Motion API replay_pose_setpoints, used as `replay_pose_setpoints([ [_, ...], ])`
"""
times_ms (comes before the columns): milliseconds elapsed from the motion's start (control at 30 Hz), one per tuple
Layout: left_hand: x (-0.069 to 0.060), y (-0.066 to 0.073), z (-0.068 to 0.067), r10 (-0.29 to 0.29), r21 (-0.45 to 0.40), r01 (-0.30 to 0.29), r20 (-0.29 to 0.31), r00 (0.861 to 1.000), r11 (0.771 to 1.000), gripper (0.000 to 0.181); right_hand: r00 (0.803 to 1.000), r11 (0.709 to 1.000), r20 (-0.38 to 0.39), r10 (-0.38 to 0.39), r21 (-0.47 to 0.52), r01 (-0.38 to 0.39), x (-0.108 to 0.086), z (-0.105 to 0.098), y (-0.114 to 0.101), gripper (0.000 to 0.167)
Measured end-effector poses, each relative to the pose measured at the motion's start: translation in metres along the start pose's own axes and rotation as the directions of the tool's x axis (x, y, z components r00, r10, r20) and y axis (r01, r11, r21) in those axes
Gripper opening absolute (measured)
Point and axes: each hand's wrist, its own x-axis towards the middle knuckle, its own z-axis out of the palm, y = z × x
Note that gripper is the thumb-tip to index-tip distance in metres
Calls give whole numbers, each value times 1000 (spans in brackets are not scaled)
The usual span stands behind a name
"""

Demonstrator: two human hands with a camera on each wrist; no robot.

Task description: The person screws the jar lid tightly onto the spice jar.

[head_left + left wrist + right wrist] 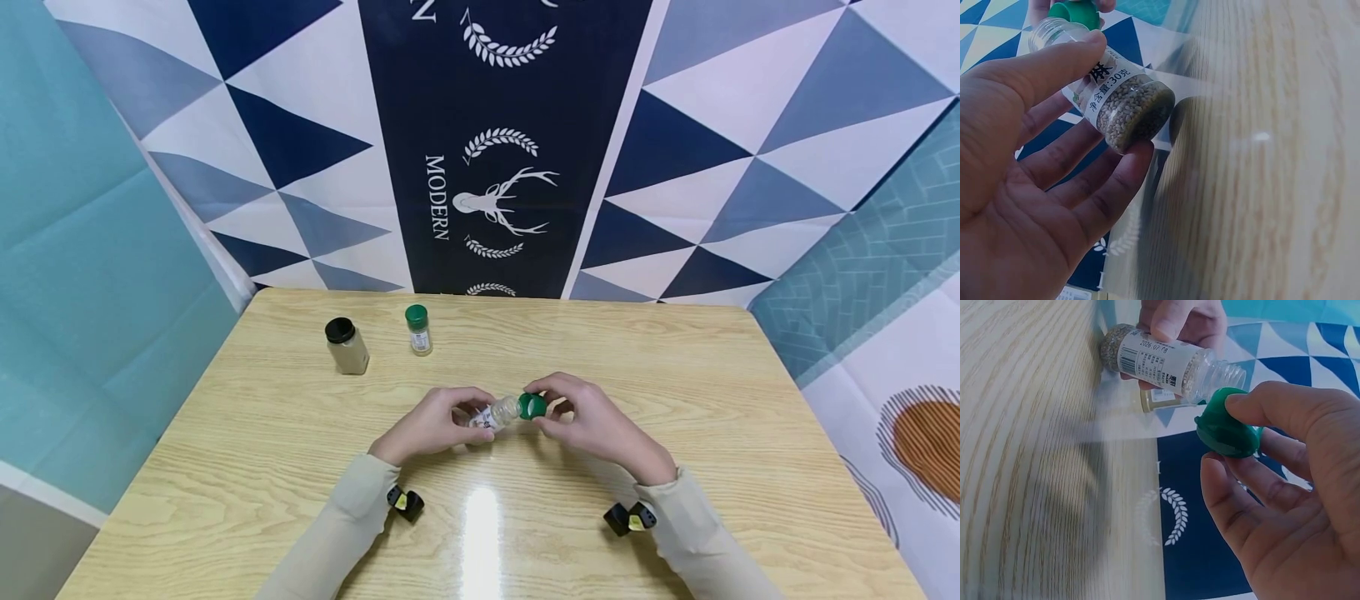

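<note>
My left hand (435,423) holds a small clear seasoning jar (1107,84) with a white label, tilted, its bare threaded mouth toward the right. Small tan seeds (1124,107) show inside it; the label reads 30克. Between thumb and fingertips my right hand (592,421) pinches a green cap (1229,425). The cap is off the jar and right beside the mouth; whether they touch I cannot tell. In the head view the cap's hollow side shows.
Behind the hands, a second seasoning jar (420,335) with a green cap stands on the wooden table (675,358). To its left is a black-lidded jar (348,350) with beige contents. A patterned cloth (495,167) hangs at the table's far edge.
</note>
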Motion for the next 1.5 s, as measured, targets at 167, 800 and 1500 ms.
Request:
replay_pose_setpoints([
  [167, 0, 0, 1, 4, 1, -4, 0, 1000, 1000, 42, 1000, 1000, -3, -13, 23, 13, 0, 1, -1, 37],
  [800, 1, -1, 4, 14, 12, -14, 9, 1000, 1000, 43, 1000, 997, 4, -29, 68, 29, 0, 3, -2, 35],
  [1500, 1, -1, 4, 19, 28, -19, 12, 1000, 999, 43, 997, 995, 5, -75, 70, 74, 0, 6, -3, 40],
])
